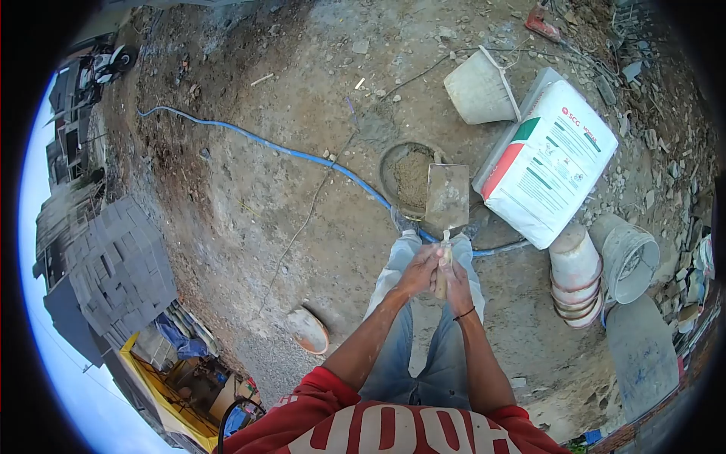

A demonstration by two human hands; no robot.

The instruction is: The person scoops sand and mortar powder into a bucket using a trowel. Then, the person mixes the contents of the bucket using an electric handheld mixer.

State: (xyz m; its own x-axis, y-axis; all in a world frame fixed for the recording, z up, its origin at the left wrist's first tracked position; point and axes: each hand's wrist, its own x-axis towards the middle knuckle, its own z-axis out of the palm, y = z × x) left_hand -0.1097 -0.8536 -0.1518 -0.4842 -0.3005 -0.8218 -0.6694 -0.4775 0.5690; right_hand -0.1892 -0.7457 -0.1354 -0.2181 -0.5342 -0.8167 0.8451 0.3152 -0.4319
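While both hands are at mid-frame, the right hand [458,286] is clenched round the trowel [448,194] handle and the left hand [420,271] is closed on it too. Trowel blade sits just right of frame centre, overlapping the right rim of the basin [386,175] of grey mix [412,180]; contact unclear. White bag [556,163], right of frame, tilted: reads "SCG" in red, another red word beside it looks like "MORTAR"; small green print too fine to read. Red shirt [340,401], bottom edge: big pale letters, upside down, cut off, "OO" readable. Blue hose [291,152] runs from upper left to behind the legs. Pale bucket [478,89], upper right, tipped.
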